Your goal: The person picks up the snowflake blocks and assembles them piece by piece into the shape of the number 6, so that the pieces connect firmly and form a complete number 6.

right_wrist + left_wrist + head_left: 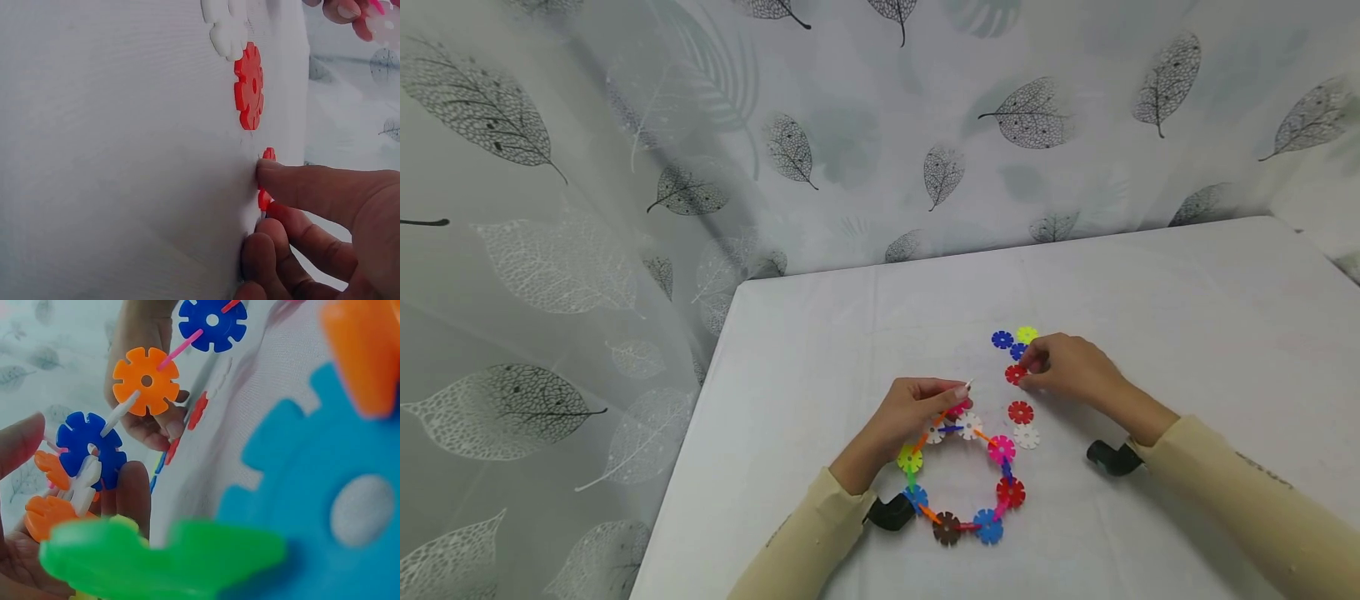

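A ring of coloured snowflake discs (958,475) is lying flat on the table, its far edge sitting under the left hand (910,414) and the rest curving back toward the left sleeve. Just beyond the ring, a small red disc (1015,374) is resting at the fingertips of the right hand (1067,368), with a second red disc (1020,412) and a white disc (1027,436) lying loose between the two hands (nearer the ring than the right wrist). A blue disc (1002,339) and a yellow-green disc (1027,334) are sitting just past the right hand's fingers.

The white table (1187,317) is carrying all of this, and a pale curtain printed with grey leaves (625,167) is hanging behind and beside it.

The left hand is pinching the ring's upper pieces between curled fingers and thumb. The right hand is pinching the small red disc, finger pressing on top and thumb at its edge, the other fingers curling beneath.
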Motion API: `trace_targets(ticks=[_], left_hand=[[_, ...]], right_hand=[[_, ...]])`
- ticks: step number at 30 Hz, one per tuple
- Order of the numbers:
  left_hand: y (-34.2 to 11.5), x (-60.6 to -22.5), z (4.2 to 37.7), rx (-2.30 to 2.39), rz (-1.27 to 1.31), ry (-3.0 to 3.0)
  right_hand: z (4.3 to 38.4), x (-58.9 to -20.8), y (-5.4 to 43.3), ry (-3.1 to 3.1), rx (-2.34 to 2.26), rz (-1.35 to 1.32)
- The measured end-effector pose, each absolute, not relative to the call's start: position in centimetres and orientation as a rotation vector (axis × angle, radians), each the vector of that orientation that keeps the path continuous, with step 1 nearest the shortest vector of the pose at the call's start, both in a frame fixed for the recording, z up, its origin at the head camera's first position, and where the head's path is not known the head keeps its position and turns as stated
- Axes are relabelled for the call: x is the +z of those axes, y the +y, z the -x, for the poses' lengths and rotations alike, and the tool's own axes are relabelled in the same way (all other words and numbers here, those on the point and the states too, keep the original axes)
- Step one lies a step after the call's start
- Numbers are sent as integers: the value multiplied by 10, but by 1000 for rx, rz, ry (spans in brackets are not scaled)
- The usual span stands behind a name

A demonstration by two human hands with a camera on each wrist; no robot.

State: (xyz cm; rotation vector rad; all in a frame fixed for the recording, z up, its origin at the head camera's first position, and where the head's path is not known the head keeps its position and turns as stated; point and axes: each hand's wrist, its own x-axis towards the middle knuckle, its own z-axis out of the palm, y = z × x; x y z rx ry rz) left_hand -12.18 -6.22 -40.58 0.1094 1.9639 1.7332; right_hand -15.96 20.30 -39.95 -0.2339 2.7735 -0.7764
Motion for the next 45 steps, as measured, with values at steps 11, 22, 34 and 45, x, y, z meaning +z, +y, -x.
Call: trace_targets(ticks=[11, 22, 34, 45], left_hand=[[-62, -406, 122, 1757, -108, 1943], [-61, -405, 123, 1729, -72, 1981], [-61, -406, 123, 1718, -30, 1983], [-64, -408, 123, 1729, -53, 1957]], right_hand=[[160, -397, 202, 2683, -823, 258], [162, -396, 204, 2609, -849, 316], [160, -392, 200, 2599, -864, 353], [161, -395, 199, 2599, -859, 356]])
